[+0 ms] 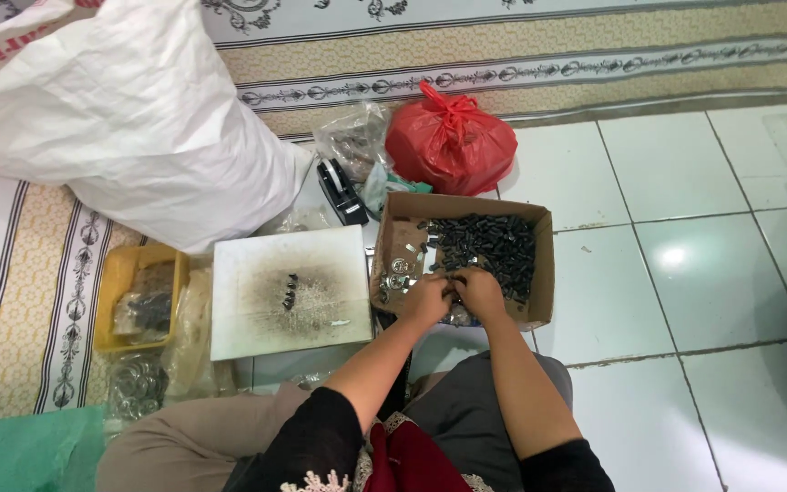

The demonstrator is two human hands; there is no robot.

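Both hands are at the near edge of the cardboard box (539, 239), fingertips pressed together over something small. Left hand (426, 301) and right hand (479, 292) touch each other, fingers curled in. The piece between them is too small to make out, so I can't tell whether either grip is actually closed on a part or just pinched.

Box contents: a heap of small black parts (489, 248) fills the far and right side, and a few shiny metal rings (397, 273) lie at the left, just beside the left hand. The box sits on the white tiled floor (667, 273), right in front of the person's knees.

Left of the box, touching or nearly so: a white board (257, 310), smudged grey in the middle, with a small cluster of black bits (290, 292) on it. Further left is a yellow tray (118, 273) holding clear bags of parts.

Behind the box: a knotted red bag (453, 141), a crumpled clear bag (352, 137), and a black tape dispenser (341, 191). A big white sack (129, 118) lies at the upper left, resting on a patterned mat (11, 301).
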